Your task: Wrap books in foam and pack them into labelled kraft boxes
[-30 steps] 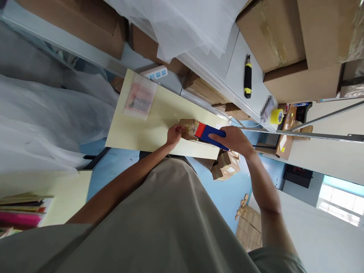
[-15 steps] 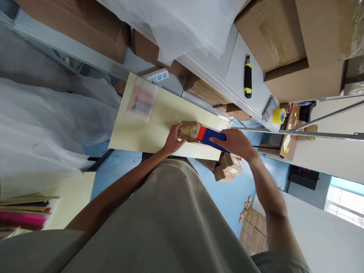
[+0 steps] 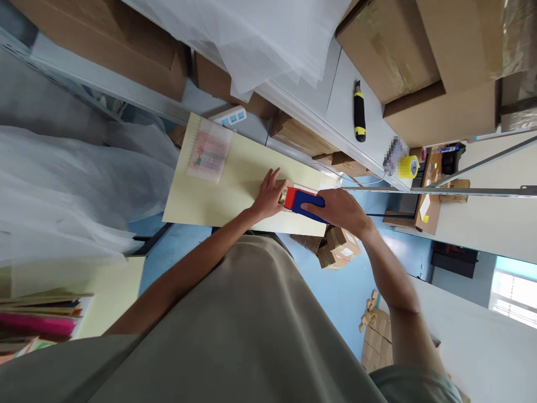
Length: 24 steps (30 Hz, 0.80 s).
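Note:
My right hand (image 3: 340, 210) is closed around a blue tape dispenser (image 3: 309, 205) with a red end. The red end points left and rests on or just over a small cardboard box (image 3: 286, 184). Most of that box is hidden under the dispenser and my hands. At the box's left end is my left hand (image 3: 267, 195), with its fingers stretched out and spread and its palm side against the box. Both hands are above a pale yellow tabletop (image 3: 201, 201).
A clear packet (image 3: 210, 151) lies on the table's left part. Behind it are a power strip (image 3: 232, 116) and a shelf carrying a utility knife (image 3: 359, 112), yellow tape roll (image 3: 408, 167) and large cartons (image 3: 390, 53). Small boxes (image 3: 338, 246) are beyond the table's right end.
My left hand has shifted right and opened its fingers, which were wrapped around the box's end. The dispenser and my right hand have moved slightly left along the box.

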### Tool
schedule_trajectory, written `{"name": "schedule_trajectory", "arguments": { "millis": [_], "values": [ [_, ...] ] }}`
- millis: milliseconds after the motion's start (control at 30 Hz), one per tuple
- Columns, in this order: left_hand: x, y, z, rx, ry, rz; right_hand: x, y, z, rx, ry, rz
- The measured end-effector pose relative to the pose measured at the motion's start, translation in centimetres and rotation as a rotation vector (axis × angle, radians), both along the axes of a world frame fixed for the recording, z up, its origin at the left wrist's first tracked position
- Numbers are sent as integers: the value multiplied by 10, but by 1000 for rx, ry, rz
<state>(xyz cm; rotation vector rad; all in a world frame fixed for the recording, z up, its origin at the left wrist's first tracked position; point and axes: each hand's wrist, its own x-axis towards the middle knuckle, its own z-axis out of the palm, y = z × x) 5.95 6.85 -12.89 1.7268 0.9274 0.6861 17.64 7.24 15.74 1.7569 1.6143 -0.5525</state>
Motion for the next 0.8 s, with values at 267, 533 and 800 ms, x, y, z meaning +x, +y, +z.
{"name": "schedule_trajectory", "arguments": {
  "millis": [267, 533, 800],
  "values": [
    [7, -4, -11, -54, 47, 27, 29, -6, -6, 5, -41, -17],
    [-9, -2, -16, -26, 42, -31, 73, -8, -40, -72, -5, -73],
    [-15, -16, -3, -109, 30, 122, 106, -6, -90, -84, 99, -61]
  ]
}}
